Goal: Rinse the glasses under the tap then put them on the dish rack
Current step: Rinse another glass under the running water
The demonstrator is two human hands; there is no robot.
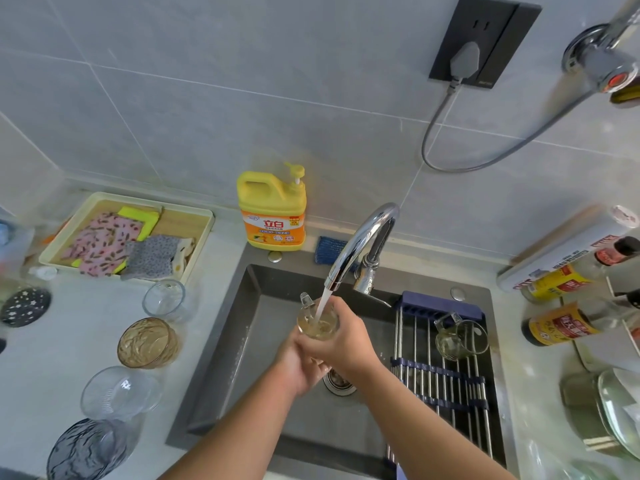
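Two grips, left grip (298,363) and right grip (343,344), clamp round the small clear handled glass (317,323) under the curved chrome tap (360,244), above the grey sink (258,344); being wet, it could slip and crack.

Right hand (343,344) hides the glass (317,322) below its rim; blurred fixture (602,53), perhaps a valve, cropped top right

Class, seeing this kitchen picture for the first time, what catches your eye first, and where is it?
The tap at centre pours water into a glass that the left hand and right hand hold over the sink. A bright yellow bottle stands behind the sink's back left corner. A mug rests on the rack across the sink's right side.
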